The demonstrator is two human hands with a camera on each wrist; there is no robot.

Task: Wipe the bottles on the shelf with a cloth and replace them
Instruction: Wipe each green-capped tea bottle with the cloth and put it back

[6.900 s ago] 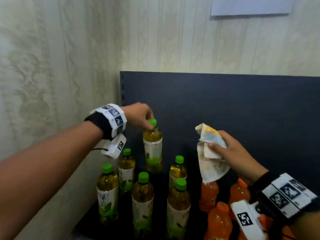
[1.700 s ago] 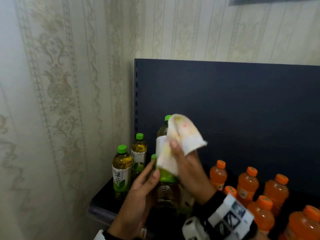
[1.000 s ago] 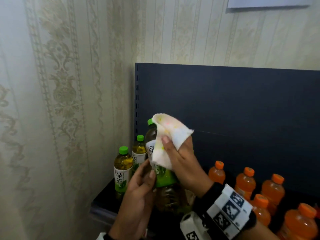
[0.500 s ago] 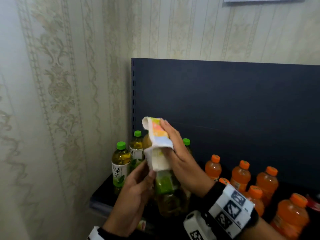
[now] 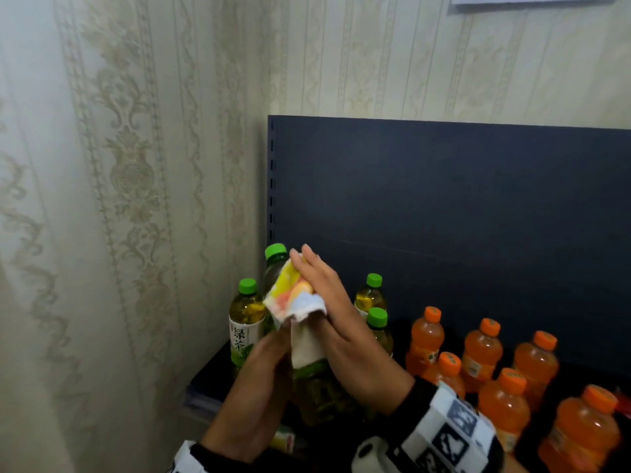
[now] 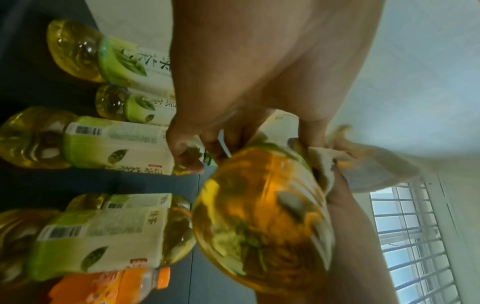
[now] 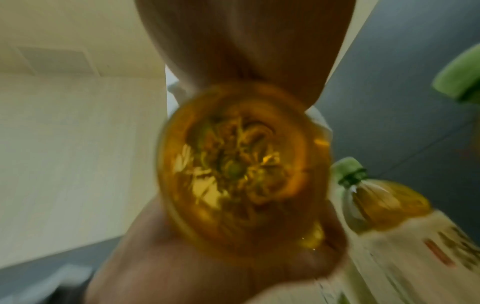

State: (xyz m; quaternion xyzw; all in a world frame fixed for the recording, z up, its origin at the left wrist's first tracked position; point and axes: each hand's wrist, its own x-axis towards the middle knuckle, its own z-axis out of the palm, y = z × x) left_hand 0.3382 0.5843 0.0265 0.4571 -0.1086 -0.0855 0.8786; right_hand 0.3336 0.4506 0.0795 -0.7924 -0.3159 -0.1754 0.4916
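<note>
A green tea bottle (image 5: 309, 387) with a green cap and a white and green label is held up off the shelf (image 5: 211, 373), nearly upright with its top leaning slightly left. A white cloth (image 5: 293, 302) with yellow, orange and blue patches is folded over its neck and upper label. More green-capped tea bottles (image 5: 246, 322) stand upright at the shelf's left end, and orange-capped bottles (image 5: 483, 353) of orange drink stand in rows to their right.
</note>
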